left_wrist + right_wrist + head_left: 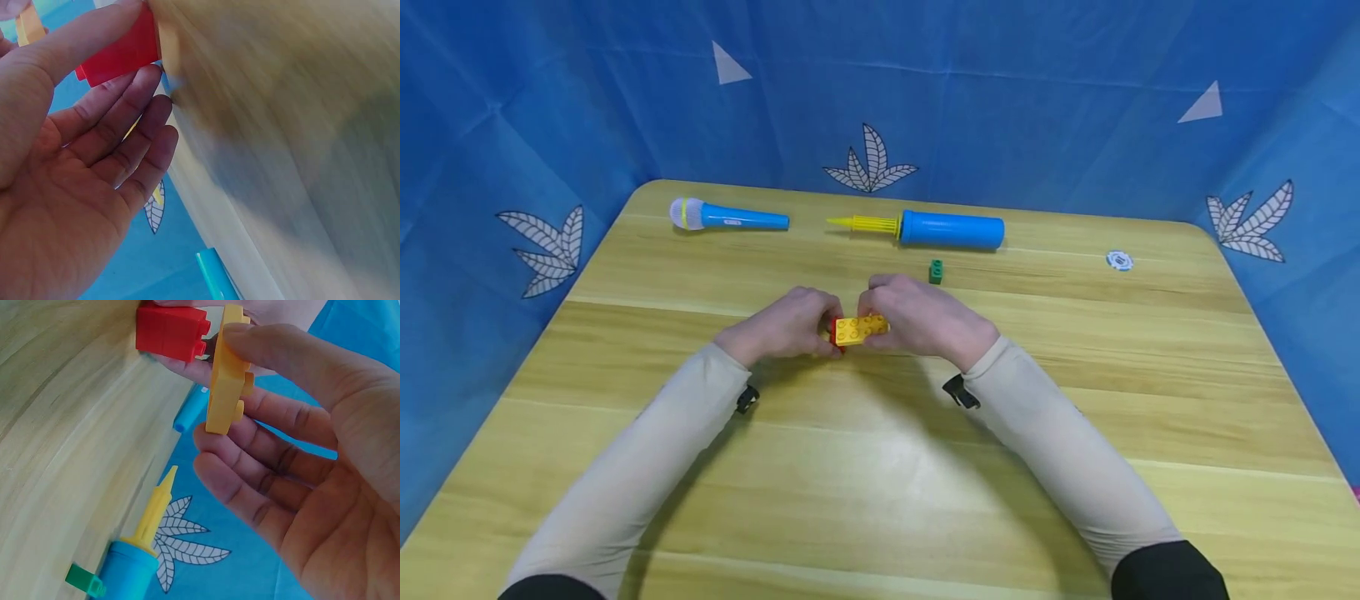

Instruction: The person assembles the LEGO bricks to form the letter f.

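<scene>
At the middle of the table, my left hand (790, 323) grips a red toy building brick (167, 332) between thumb and fingers. Only a thin strip of that brick shows in the head view, by the fingertips. My right hand (917, 317) pinches a long yellow toy building brick (848, 331) between thumb and fingers. Seen from the right wrist, the red brick's studs point at the flat underside of the yellow brick, and a narrow gap separates the two. In the left wrist view, the thumb lies across the red brick (125, 55).
Beyond the hands lies a small green brick (936, 272). A blue pump (951, 230) with a yellow nozzle and a toy microphone (730, 216) lie along the far edge of the wooden table (865, 500). To the right is a round white-and-blue chip (1119, 261). Blue cloth (1000, 108) surrounds the table.
</scene>
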`<state>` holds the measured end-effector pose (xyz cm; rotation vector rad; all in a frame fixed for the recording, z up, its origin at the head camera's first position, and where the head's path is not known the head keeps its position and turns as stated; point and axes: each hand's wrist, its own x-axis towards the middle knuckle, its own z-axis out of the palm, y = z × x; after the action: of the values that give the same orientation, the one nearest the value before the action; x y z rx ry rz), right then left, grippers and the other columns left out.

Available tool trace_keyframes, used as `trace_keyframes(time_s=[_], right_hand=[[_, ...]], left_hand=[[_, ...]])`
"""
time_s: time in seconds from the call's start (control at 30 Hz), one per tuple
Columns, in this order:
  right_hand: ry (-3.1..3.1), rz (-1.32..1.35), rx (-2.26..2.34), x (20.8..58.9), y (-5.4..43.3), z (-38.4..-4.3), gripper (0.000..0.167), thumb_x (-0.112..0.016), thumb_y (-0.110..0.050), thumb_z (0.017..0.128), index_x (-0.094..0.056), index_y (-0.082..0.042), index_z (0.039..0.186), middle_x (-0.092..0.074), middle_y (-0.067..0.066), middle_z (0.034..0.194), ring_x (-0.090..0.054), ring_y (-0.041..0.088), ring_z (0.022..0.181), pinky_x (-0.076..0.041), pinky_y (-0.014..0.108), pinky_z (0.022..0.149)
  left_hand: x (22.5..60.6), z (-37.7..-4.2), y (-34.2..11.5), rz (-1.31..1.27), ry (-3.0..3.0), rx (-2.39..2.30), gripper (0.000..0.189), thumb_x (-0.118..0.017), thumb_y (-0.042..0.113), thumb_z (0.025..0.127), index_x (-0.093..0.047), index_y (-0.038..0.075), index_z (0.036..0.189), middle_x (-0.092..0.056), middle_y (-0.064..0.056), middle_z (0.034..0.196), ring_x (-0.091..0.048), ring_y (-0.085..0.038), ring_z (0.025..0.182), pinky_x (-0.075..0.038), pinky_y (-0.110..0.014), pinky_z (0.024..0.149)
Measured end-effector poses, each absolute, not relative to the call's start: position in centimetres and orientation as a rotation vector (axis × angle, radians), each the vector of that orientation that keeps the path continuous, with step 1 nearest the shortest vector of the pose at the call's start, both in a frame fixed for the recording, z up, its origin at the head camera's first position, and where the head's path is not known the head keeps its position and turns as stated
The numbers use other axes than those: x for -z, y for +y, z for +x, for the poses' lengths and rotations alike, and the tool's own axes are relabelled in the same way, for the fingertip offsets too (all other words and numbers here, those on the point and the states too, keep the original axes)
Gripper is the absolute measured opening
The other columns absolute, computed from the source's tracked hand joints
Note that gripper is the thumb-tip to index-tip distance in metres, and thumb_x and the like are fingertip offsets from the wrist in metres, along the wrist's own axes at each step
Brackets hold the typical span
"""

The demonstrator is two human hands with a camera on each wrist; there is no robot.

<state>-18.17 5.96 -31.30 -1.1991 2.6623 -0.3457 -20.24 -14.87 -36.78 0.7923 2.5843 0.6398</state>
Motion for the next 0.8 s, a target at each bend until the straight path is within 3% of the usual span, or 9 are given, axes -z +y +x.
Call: trace_keyframes(time_s=[0.8], right_hand=[[2.679, -1.171, 0.381, 32.2, 5.8, -18.5, 0.028, -0.083, -0.019, 0.082, -0.072, -0.006, 0.105, -0.061, 0.004, 0.096, -0.055, 0.018, 0.08, -0.05, 0.024, 0.073]], left_hand=[[37.0, -20.3, -13.3, 0.8, 2.568, -0.622, 0.039, -0.088, 0.024, 0.075, -0.065, 0.006, 0.102, -0.063, 0.0, 0.09, -0.054, -0.021, 0.084, -0.045, -0.034, 0.078]])
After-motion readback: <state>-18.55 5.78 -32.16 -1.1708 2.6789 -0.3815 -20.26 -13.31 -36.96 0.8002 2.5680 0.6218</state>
